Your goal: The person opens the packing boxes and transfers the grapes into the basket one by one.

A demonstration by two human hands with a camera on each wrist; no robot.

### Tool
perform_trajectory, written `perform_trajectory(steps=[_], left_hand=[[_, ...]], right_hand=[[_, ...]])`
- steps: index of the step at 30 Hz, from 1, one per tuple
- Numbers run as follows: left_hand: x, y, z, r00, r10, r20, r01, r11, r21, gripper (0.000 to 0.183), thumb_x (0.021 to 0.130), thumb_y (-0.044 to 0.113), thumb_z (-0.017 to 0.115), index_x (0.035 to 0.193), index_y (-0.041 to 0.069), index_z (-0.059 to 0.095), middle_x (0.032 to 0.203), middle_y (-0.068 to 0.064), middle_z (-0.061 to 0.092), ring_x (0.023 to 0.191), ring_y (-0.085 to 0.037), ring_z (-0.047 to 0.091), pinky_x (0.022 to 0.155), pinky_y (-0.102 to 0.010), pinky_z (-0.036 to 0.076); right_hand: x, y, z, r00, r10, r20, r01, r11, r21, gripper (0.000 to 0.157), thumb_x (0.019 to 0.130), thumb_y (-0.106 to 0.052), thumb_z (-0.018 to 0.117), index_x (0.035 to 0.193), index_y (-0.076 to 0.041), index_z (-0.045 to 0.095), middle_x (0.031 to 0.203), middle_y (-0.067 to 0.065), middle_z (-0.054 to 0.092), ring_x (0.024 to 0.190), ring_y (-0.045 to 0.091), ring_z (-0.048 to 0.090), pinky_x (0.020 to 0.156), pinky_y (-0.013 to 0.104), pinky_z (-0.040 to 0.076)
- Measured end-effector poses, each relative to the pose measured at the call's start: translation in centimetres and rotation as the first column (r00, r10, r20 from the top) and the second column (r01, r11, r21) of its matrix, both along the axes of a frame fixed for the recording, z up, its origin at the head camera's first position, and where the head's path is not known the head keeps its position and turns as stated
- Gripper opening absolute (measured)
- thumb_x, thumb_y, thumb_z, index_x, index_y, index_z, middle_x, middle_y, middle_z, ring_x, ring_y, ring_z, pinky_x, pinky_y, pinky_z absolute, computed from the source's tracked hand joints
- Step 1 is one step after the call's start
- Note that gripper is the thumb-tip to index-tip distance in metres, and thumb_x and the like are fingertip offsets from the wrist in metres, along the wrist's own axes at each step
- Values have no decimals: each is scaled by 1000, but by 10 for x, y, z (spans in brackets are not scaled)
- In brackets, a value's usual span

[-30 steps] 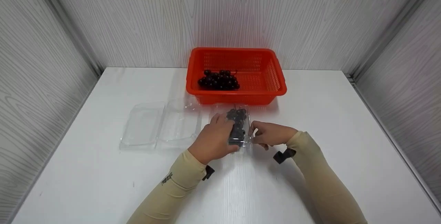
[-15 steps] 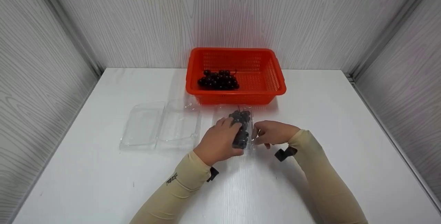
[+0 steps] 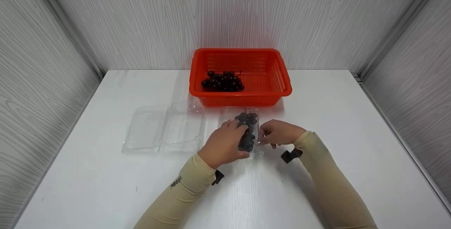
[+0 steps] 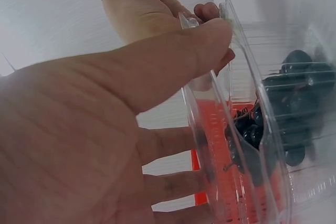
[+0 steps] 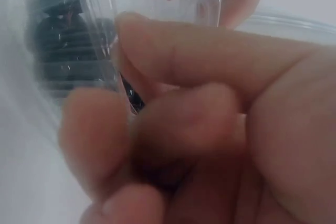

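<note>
A transparent plastic clamshell box stands at mid-table with a bunch of dark grapes inside. My left hand holds it from the left, fingers spread over the plastic and thumb at the near end. In the left wrist view, that thumb lies over the edges of the box, and the grapes show through its wall. At the box's right edge, my right hand pinches the rim with curled fingers. The right wrist view shows its thumb against the rim, other fingers folded below.
Behind the box sits a red perforated basket with another bunch of dark grapes in its left half. A second transparent clamshell lies unfolded on the white table to the left. Wood-patterned panels rise around the table's back and sides.
The box of grapes and my left hand have shifted slightly to the right. My right hand stays at the box's right edge, its fingers a little more curled.
</note>
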State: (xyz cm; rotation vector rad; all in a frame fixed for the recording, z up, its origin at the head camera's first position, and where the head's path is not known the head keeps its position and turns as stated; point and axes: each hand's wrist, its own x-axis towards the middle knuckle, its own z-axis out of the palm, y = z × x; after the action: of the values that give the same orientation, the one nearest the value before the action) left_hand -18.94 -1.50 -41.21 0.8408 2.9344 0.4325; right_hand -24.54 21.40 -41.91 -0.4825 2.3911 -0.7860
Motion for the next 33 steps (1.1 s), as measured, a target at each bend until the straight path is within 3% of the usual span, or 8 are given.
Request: perform_trajectory(steps=[5, 10, 17, 33], left_hand=[[-1, 0, -2, 1000, 1, -3, -1, 1000, -12, 79, 85, 45, 84, 149, 8, 55, 151, -21, 51, 139, -39, 49, 111, -50, 47], [-2, 0, -2, 1000, -7, -18, 7, 1000, -12, 79, 85, 45, 85, 148, 8, 55, 151, -21, 52, 139, -39, 49, 110, -50, 47], [-2, -1, -3, 1000, -9, -15, 9, 1000, -7, 80, 84, 44, 85, 149, 8, 54, 151, -21, 51, 140, -38, 48, 111, -50, 46], [1, -1, -1, 1000, -15, -21, 15, 1000, -13, 79, 84, 44, 85, 148, 8, 54, 151, -21, 51, 141, -39, 47, 114, -50, 44]], right_hand=[[1, 1, -1, 1000, -1, 16, 0, 1000, 29, 14, 98, -23, 68, 96, -11, 61, 81, 8, 67, 67, 20, 60, 63, 30, 48], [1, 2, -1, 999, 36, 26, -38, 996, 81, 22, 100, -27, 63, 95, -5, 65, 70, 1, 63, 67, 20, 55, 63, 30, 44], [2, -1, 0, 999, 45, 24, -47, 993, 112, 27, 100, -28, 62, 98, -2, 68, 67, 1, 60, 66, 17, 54, 68, 33, 45], [2, 1, -1, 995, 103, -6, -101, 987, 128, 28, 99, -27, 59, 91, -2, 66, 62, -1, 58, 61, 15, 53, 66, 32, 45]])
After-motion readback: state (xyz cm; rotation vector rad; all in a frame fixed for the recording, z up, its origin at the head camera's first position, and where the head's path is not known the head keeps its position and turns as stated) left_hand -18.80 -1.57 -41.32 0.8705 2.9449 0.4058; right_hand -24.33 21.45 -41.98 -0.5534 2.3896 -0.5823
